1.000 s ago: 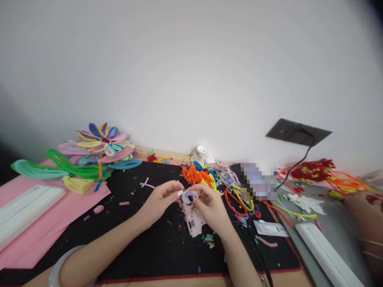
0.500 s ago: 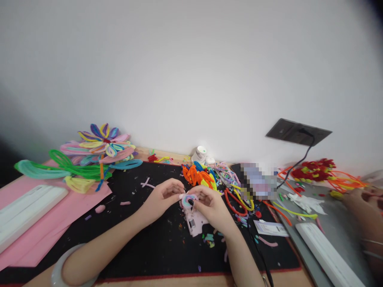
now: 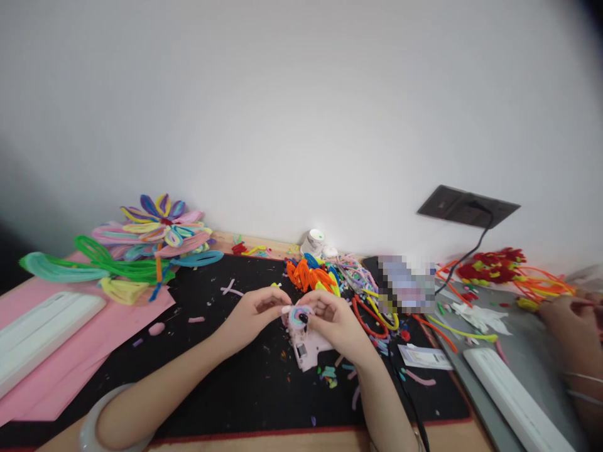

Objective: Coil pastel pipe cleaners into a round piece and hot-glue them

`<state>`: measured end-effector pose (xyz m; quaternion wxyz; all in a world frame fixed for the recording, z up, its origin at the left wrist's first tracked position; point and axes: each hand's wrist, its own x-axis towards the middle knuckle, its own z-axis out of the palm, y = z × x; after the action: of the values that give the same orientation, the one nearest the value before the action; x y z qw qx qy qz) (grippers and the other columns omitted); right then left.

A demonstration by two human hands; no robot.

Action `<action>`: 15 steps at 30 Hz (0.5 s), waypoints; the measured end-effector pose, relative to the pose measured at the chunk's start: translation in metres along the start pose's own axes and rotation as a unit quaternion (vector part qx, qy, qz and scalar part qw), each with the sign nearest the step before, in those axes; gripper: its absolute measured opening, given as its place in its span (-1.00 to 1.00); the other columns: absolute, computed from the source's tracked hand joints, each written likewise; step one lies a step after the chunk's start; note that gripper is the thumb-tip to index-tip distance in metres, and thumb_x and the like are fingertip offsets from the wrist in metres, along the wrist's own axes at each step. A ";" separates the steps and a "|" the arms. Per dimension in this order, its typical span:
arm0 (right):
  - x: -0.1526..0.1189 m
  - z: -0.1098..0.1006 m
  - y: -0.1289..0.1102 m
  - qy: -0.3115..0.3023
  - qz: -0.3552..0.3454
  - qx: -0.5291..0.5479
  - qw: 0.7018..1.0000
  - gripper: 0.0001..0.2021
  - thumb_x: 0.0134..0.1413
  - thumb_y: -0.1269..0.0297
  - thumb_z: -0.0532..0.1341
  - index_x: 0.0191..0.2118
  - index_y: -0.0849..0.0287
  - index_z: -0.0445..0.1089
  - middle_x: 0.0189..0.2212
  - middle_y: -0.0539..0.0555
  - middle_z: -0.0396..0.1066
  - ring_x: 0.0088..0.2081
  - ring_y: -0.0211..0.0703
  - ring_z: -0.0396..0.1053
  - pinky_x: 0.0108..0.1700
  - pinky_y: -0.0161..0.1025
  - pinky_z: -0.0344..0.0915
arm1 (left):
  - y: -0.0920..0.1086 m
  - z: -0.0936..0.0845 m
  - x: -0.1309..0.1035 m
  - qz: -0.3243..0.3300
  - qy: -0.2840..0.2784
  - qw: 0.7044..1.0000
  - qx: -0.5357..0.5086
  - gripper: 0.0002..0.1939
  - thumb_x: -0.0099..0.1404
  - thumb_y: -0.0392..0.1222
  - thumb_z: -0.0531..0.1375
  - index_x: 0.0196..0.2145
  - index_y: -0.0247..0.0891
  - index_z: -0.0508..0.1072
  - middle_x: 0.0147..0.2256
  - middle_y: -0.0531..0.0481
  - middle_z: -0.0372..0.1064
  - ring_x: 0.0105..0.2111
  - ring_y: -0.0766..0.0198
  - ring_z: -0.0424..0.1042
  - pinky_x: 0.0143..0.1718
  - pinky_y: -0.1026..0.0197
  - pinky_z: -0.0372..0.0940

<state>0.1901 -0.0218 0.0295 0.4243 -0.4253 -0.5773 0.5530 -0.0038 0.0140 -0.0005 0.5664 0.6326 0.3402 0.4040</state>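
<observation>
A small pastel piece with pink, blue and white rings and a black spot [image 3: 298,316] is between my two hands, over the black mat [image 3: 226,395]. My left hand [image 3: 257,317] is closed, its thumb and fingertips at the piece's left edge. On the other side my right hand [image 3: 332,320] pinches the piece between thumb and curled fingers. Directly below lies a pale pink device [image 3: 307,355] with a dark window, partly covered by my right hand.
Pipe-cleaner flowers [image 3: 164,229] and a white case [image 3: 47,333] lie on pink paper [image 3: 117,339] at left. Behind my hands are orange bundles [image 3: 308,276] and a paper cup [image 3: 313,242]. At right are a cable [image 3: 464,260], another white case [image 3: 513,398] and another person's hand [image 3: 568,320].
My right hand and the ringed piece have shifted very slightly. Both hands keep the same hold, and the whole view has moved a little.
</observation>
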 end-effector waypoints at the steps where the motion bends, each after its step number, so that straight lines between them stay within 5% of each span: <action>1: 0.000 -0.001 0.000 -0.002 0.002 0.003 1.000 -0.86 0.00 0.33 0.34 -0.26 0.16 0.46 -0.46 -0.02 0.39 -0.42 -0.24 0.35 -0.37 -0.29 0.30 | 0.000 0.000 0.000 0.000 -0.002 1.000 -0.002 -0.94 0.19 -0.24 0.23 -0.36 -0.27 0.48 -0.39 0.02 0.47 -0.35 0.25 0.44 -0.25 0.21 0.34; 15: -0.002 -0.003 -0.003 -0.023 0.018 -0.020 0.999 -0.87 0.01 0.42 0.29 -0.25 0.18 0.44 -0.45 -0.02 0.40 -0.45 -0.28 0.32 -0.40 -0.33 0.21 | 0.000 -0.002 0.001 -0.008 -0.022 1.000 -0.015 -0.96 0.15 -0.27 0.25 -0.39 -0.28 0.51 -0.40 0.03 0.47 -0.35 0.26 0.44 -0.24 0.21 0.32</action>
<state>0.1933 -0.0231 0.0327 0.3923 -0.4309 -0.5906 0.5583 -0.0050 0.0156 -0.0004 0.5865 0.6301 0.3262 0.3906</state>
